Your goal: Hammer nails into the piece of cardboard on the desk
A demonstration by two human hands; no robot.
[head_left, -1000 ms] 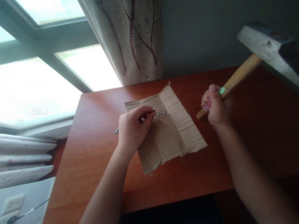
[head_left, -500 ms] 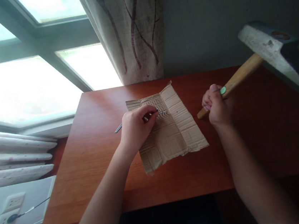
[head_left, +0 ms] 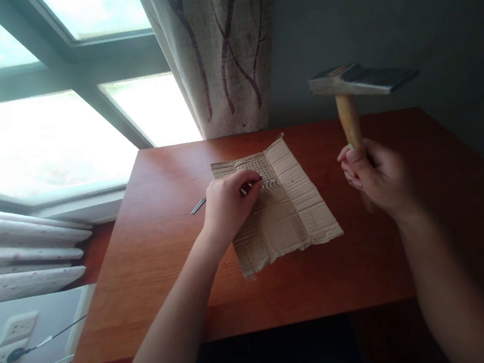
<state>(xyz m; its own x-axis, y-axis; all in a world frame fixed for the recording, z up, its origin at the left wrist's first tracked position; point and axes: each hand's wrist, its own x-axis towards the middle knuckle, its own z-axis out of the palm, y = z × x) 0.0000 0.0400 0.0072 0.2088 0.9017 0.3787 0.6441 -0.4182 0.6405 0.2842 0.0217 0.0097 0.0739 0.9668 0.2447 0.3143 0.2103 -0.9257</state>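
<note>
My right hand (head_left: 377, 178) is wrapped round the wooden handle of a hammer (head_left: 350, 122), raised above the right side of the table, its metal head up. My left hand (head_left: 233, 197) rests on a creased piece of cardboard (head_left: 282, 223), thumb and forefinger pinched on a nail (head_left: 261, 177), of which only the small top shows. Beside the fingertips, a row of short metal nails (head_left: 271, 183) sticks up from the cardboard. Behind them lies a patch of small punched holes (head_left: 258, 167). Several loose nails (head_left: 198, 205) lie on the table left of my left hand.
The cardboard lies on a reddish-brown wooden table (head_left: 170, 283). A window (head_left: 45, 140) and a patterned curtain (head_left: 227, 49) stand behind it. At the lower left, a wall socket (head_left: 11, 347) has cables plugged in.
My right hand has swung the hammer, its head moving left and turning upright over the hand. The left hand keeps its pinch on the cardboard; the whole view has shifted slightly.
</note>
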